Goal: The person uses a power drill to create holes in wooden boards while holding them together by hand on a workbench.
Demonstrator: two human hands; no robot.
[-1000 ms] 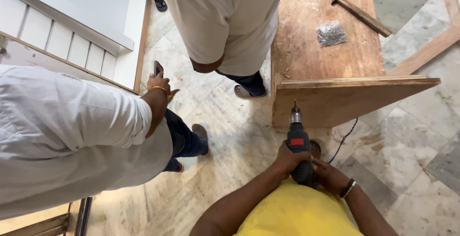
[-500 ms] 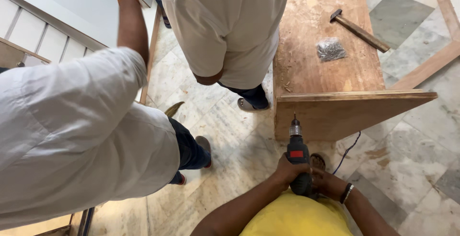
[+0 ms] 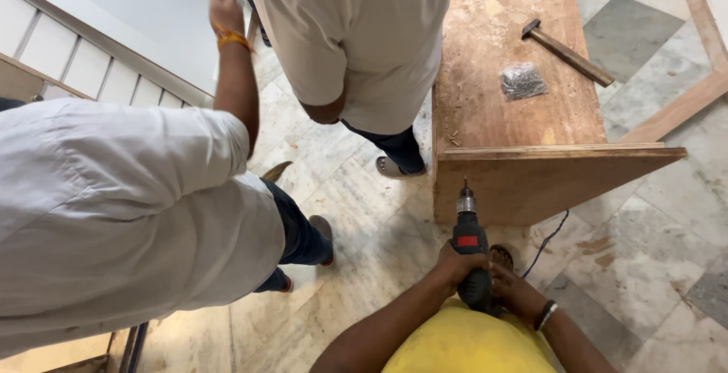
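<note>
While both my hands, left (image 3: 455, 265) and right (image 3: 512, 291), close round the drill (image 3: 470, 255) | bit at board (image 3: 553, 183) | I'd hold it square, press steadily.

The drill (image 3: 472, 255) handle seems buried under both hands' grip.

Both forearms reach forward and angle in toward each other. The left hand (image 3: 453, 265) curls closed, fingers wrapped tight. The right hand (image 3: 509, 288) sits just beside it, touching, a band at its wrist.
</note>
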